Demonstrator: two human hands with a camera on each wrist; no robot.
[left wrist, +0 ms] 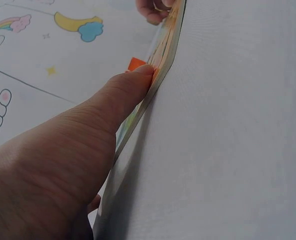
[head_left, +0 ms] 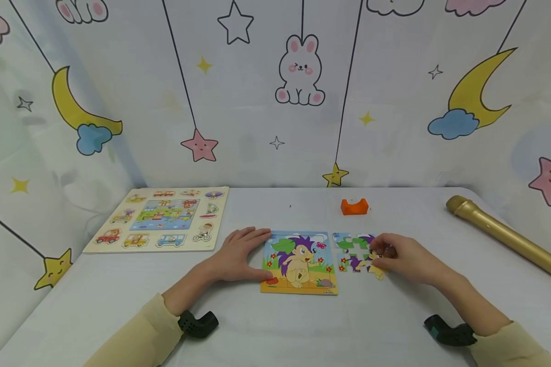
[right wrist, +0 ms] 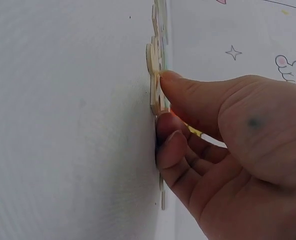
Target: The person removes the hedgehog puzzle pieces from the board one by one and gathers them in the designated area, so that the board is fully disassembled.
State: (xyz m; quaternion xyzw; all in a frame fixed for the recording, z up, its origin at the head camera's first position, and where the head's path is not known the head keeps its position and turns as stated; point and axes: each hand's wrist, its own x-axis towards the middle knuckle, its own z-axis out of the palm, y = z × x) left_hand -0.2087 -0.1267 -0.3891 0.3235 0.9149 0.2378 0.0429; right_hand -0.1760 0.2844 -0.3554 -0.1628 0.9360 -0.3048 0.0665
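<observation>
Against the right hand [head_left: 406, 257] lie puzzle pieces [head_left: 355, 263].

- A smooth white counter [head_left: 303, 331] spans the scene, its far edge meeting a printed backdrop [head_left: 248, 102].
- At center lies a square hedgehog picture board [head_left: 300, 260].
- Just beside it, on its right, sit interlocking puzzle pieces [head_left: 355, 263] in matching colors.
- A small orange block [head_left: 354, 208], notched on top, stands behind the pieces.
- At far left rests a vehicle-themed board [head_left: 165, 214]; at far right, a gold rod [head_left: 505, 234] lies slantwise.
</observation>
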